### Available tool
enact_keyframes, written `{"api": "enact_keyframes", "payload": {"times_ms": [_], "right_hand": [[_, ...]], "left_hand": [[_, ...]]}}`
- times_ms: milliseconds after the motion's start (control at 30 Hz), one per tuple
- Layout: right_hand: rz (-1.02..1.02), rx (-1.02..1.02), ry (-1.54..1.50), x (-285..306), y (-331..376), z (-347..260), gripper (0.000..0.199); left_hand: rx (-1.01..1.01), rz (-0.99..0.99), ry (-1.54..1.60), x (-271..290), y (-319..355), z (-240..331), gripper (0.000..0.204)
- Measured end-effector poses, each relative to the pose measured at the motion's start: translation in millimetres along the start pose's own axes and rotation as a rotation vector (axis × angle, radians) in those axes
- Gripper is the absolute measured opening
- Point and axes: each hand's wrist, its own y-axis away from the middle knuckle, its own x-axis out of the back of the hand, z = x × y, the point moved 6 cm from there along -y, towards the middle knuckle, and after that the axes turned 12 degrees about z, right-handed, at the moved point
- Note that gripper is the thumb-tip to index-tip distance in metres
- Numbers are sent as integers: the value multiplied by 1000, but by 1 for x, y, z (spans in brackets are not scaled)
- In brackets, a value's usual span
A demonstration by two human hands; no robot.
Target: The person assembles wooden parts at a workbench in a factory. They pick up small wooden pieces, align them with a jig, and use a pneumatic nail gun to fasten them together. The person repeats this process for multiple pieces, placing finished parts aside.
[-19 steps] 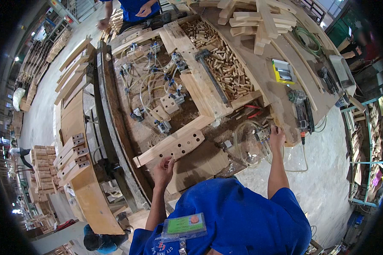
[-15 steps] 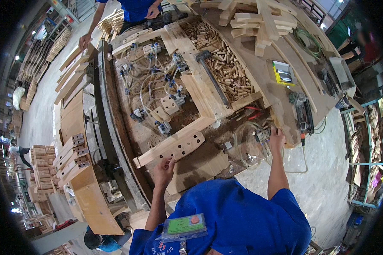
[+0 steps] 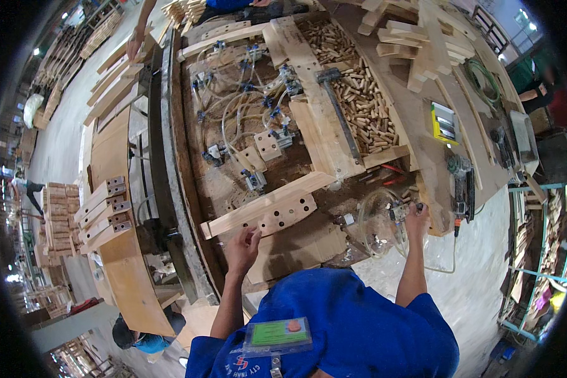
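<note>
Left hand (image 3: 242, 249) half-curls beside one board (image 3: 290, 207), its long axis slanting rightward-away from bench (image 3: 188, 170) left edge; right hand (image 3: 417, 220), apart, grips unclearly.

The one view looks from the wearer's head through a wide fisheye lens, steeply downward and ahead. Lying close below are the blue short-sleeved cloth shirt (image 3: 340, 315), the bare left hand (image 3: 242, 251) and bare right hand (image 3: 418, 220), then the brown wooden worktop (image 3: 417, 123). Grey concrete floor (image 3: 475, 277) flanks it; the dim, bent margins are probably unreliable.
</note>
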Motion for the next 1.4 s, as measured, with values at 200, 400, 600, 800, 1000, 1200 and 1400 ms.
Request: {"api": "enact_keyframes", "payload": {"times_ms": [200, 400, 600, 800, 1000, 1200, 1400], "right_hand": [[-65, -59, -85, -3, -14, 1, 31], [-112, -37, 40, -12, -18, -2, 38], [-80, -3, 49, -20, -27, 11, 42], [-19, 143, 199, 6, -15, -16, 44], [210, 233, 365, 87, -68, -35, 50], [191, 228, 367, 97, -119, -17, 60], [-53, 116, 238, 77, -151, 5, 71]], "left_hand": [[61, -64, -23, -1, -10, 7, 25], [159, -102, 4, 0, -28, 6, 20], [116, -150, -16, -3, -49, 9, 20], [62, -175, -83, -5, -51, 16, 21], [-54, -114, -92, -3, -37, 31, 20], [-155, -175, -109, -16, -13, 52, 25], [-195, -172, -55, -29, 8, 62, 24]]}}
